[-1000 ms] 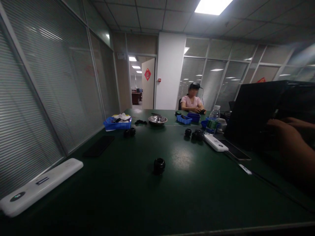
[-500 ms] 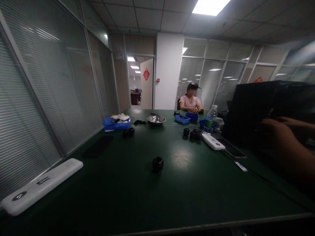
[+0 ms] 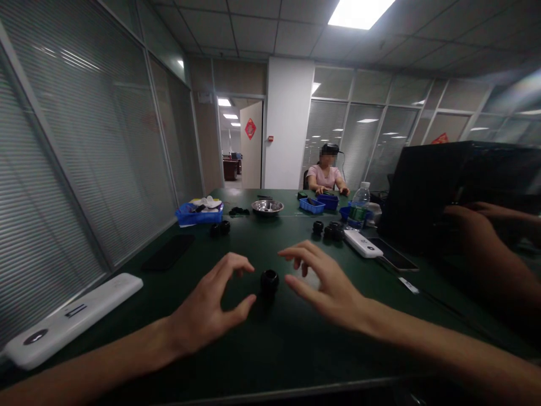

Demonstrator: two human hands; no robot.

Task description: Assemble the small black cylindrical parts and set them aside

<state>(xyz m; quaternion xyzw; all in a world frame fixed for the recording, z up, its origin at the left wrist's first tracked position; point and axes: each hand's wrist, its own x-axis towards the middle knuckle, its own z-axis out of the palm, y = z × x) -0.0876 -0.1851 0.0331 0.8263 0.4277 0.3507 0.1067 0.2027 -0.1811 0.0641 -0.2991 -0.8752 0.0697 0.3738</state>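
Note:
A round black part [image 3: 269,281] with an opening in its top stands on the green table [image 3: 236,361], between my hands. Just left of it is my left hand [image 3: 213,296], thumb and fingers apart, holding nothing. On the other side my right hand [image 3: 323,279] is spread too, with its fingers bent toward the part and nothing in them. Neither hand visibly touches the part.
Farther back are black parts [image 3: 333,231], a steel bowl [image 3: 267,208], blue baskets [image 3: 311,206], a bottle [image 3: 358,208] and a white device [image 3: 362,244]. Another white device [image 3: 74,321] lies left. A co-worker's arms [image 3: 494,248] reach by a black box [image 3: 418,192]; another person [image 3: 325,175] sits opposite.
Both my hands have come into view from below, one on each side of the black part. The seated person's hands have moved apart.

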